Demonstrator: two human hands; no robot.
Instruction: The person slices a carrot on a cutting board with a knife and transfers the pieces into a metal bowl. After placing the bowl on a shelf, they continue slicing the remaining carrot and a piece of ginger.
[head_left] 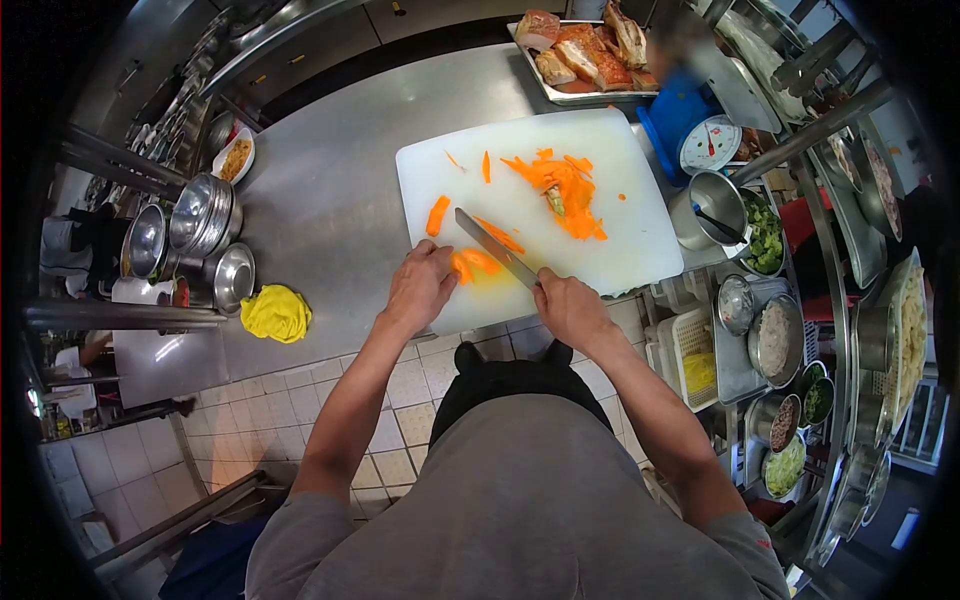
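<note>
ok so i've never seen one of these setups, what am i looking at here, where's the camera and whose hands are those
There is no robot here: a person is working with bare hands. The single picture comes from a camera worn on their head, looking down, so their shirt fills the bottom. The right hand grips a kitchen knife by the handle. The left hand has its fingertips at some orange slices, which look like carrot. These lie on a white cutting board, with a pile of orange peelings or scraps farther up. The board sits on a metal counter. Beyond it is a tray of meat; a yellow cloth lies to the left, and a blue dial scale stands to the right.
</note>
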